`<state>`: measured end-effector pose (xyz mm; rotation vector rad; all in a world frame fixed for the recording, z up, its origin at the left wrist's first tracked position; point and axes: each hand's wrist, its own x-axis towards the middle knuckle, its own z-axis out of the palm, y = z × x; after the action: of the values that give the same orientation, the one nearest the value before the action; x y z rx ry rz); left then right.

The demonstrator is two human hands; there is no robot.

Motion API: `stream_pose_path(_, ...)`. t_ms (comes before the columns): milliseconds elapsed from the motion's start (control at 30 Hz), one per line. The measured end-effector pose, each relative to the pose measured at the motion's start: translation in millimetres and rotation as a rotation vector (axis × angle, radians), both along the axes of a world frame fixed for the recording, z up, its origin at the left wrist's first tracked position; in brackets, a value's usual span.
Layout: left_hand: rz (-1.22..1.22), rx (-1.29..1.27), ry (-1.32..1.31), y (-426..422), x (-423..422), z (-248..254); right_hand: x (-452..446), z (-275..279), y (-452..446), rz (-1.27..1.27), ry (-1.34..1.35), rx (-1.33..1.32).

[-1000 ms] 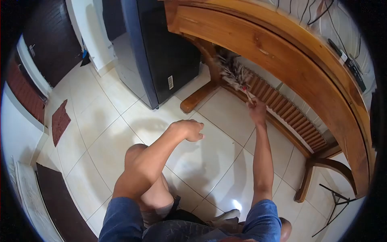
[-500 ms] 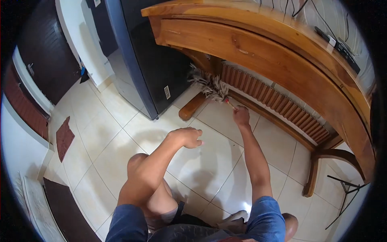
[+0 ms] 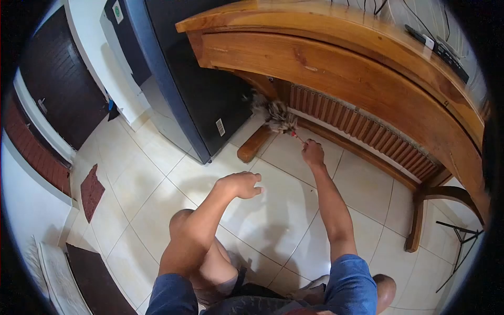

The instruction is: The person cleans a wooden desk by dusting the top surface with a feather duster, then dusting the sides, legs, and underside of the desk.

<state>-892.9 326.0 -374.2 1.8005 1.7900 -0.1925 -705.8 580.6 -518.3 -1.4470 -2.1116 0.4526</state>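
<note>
My right hand (image 3: 313,153) is closed round the thin handle of a feather duster (image 3: 278,116). Its grey-brown feathers reach under the wooden table (image 3: 325,59), beside the table's left leg and foot (image 3: 254,144). A red collar joins the feathers to the handle. The feather tips come close to the dark fridge (image 3: 210,100); whether they touch it I cannot tell. My left hand (image 3: 240,185) hangs over the floor with nothing in it, fingers loosely bent and apart, the forearm over my knee.
A slatted wooden panel (image 3: 362,134) and a low crossbar (image 3: 352,150) run under the table. A black metal stand (image 3: 459,247) is at the right. Dark remotes (image 3: 441,52) and cables lie on the tabletop. A dark red mat (image 3: 92,194) lies on the tiled floor at left.
The view has shifted slightly. The duster's feathers have moved a little under the table and look more bunched. My right hand keeps its grip; my left hand stays much the same.
</note>
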Motion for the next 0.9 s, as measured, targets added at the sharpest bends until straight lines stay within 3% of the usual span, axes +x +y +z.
stream_pose_path(100, -0.029, -0.005, 0.005, 3, 2, -9, 5, 2, 10, -0.063, -0.021, -0.091)
stream_pose_path(300, -0.025, -0.012, 0.022, 6, 5, -8, 29, 61, -14, 0.174, 0.307, 0.044)
stream_pose_path(500, -0.041, -0.004, 0.005, 7, 11, -8, 31, 50, 7, 0.037, -0.051, 0.135)
stream_pose_path(667, -0.044, 0.000, 0.004, 11, 13, -15, 39, 136, -49, 0.133, 0.193, 0.056)
stream_pose_path(800, -0.058, -0.009, 0.008, 12, 14, -18, 36, 146, -55, 0.075, 0.242, 0.071)
stream_pose_path(900, -0.075, -0.007, 0.020, 13, 15, -20, 38, 151, -70, 0.149, 0.209, 0.225)
